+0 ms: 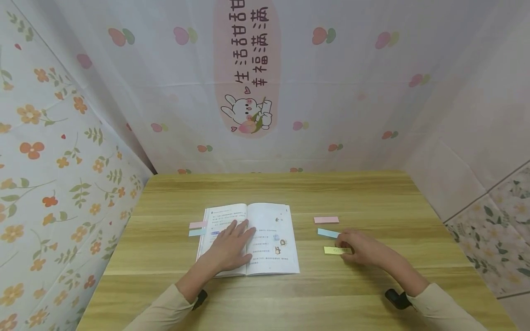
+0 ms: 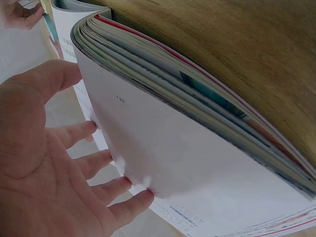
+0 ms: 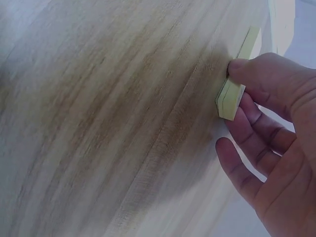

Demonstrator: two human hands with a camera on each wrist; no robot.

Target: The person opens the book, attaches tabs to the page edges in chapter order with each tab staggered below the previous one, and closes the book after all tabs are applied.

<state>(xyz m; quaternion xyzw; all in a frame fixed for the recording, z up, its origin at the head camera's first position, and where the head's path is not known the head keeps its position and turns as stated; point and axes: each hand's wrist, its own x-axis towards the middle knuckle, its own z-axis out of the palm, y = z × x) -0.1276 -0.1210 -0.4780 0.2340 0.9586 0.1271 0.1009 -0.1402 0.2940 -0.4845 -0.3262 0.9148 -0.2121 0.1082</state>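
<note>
Though perhaps pinched, yellow strip [image 1: 334, 250] crosswise.

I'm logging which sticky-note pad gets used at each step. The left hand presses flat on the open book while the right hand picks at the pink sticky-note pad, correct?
Not quite. The right hand is on the yellow sticky-note pad, not the pink pad, which lies untouched farther back; the head view shows this. The left hand does press flat on the open book.

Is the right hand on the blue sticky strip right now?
No, the right hand is at the yellow strip, its fingers at that strip's right end, while the blue strip lies apart just above.
</note>
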